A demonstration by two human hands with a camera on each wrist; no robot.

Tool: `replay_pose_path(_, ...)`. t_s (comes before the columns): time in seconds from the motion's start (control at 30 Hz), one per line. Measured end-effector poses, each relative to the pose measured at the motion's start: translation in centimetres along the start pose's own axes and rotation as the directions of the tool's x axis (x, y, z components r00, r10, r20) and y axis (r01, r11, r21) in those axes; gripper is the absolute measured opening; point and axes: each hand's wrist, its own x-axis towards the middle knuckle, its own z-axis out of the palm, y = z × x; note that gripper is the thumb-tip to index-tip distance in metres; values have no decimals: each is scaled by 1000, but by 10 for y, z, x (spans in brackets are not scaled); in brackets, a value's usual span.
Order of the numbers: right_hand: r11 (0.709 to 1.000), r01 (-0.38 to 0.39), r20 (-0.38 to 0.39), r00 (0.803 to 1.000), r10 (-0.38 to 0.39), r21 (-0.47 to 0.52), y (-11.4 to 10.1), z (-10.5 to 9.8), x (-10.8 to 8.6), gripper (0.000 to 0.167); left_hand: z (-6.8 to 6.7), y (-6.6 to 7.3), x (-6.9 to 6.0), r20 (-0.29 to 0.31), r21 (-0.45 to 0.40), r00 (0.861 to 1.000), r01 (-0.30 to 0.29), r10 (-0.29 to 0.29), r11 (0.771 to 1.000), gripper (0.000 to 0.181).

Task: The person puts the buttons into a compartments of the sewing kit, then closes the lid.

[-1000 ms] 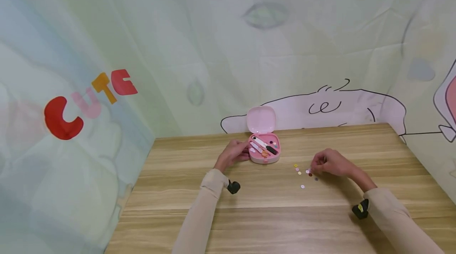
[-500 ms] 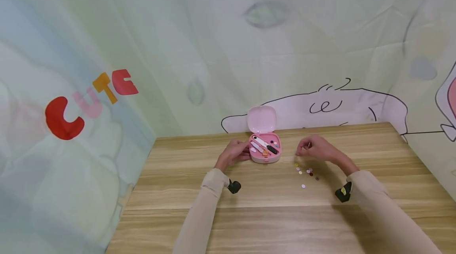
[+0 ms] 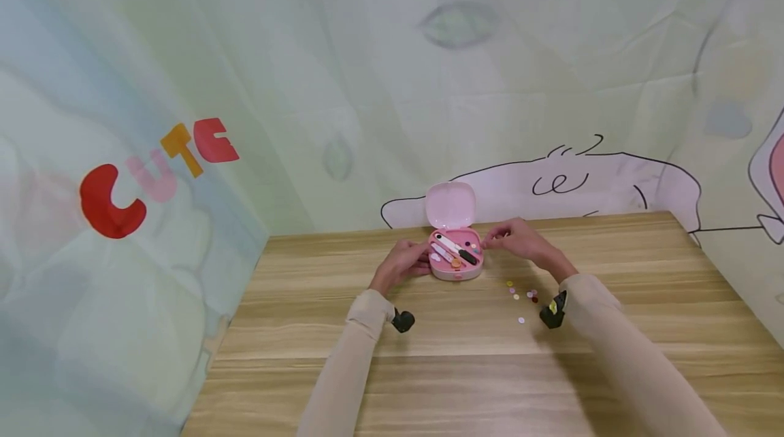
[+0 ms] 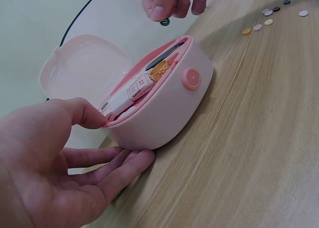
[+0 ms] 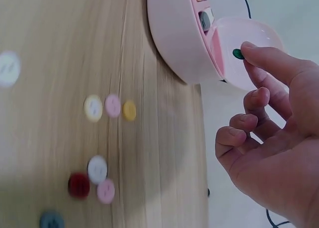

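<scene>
A pink sewing box [image 3: 456,276] stands on the table with its lid [image 3: 451,207] raised. My left hand [image 3: 404,261] holds the box's left side, thumb on the rim and fingers low against the wall. Between thumb and forefinger, my right hand [image 3: 520,238] pinches a small green button [image 5: 238,54], just off the box's right rim. Inside lie a tape measure [image 4: 141,87], an orange-yellow item [image 4: 159,70], a white tool with a black end [image 3: 467,257] and a few buttons. The left wrist view shows the green button above the box, apart from it.
Several loose buttons lie on the wooden table [image 3: 380,382] to the box's right: yellow [image 5: 129,110], pink [image 5: 112,106], cream [image 5: 93,108], dark red [image 5: 79,185], white [image 5: 97,169] and blue-grey [image 5: 52,220]. A printed curtain [image 3: 343,83] hangs behind the table.
My right hand has moved left and away from me, from the loose buttons to the box's right rim, carrying the green button. The left hand has stayed on the box.
</scene>
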Motion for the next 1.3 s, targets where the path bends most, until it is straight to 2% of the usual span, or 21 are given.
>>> replay_pose_path(0.13, 997, -74, -6, 997, 74, 35, -5, 4, 9, 22, 0, 0, -1, -1, 1, 1000, -2, 2, 1000, 32)
replay_pose_path(0.23, 992, -102, -7, 995, 103, 68, -6, 6, 15, 26, 0, 0, 0, -2, -10, 1000, -4, 4, 1000, 31)
replay_pose_path(0.57, 982, -131, 2, 991, 132, 136, -7, 15, 25, 25, 2, 0, 1, 2, -15, 1000, -5, 5, 1000, 30)
replay_pose_path(0.8, 979, -128, -10, 991, 131, 158, -7, 17, 25, 27, 3, 0, 2, -8, -22, 1000, 2, -2, 1000, 27)
replay_pose_path(1.0, 978, -103, -20, 994, 108, 182, 0, 15, 23, 36, 3, -2, 3, 2, -27, 1000, 2, -2, 1000, 30)
replay_pose_path(1.3, 993, -68, -21, 997, 70, 96, 9, -7, 9, 43, 1, 0, 0, -9, -11, 1000, -4, 4, 1000, 31)
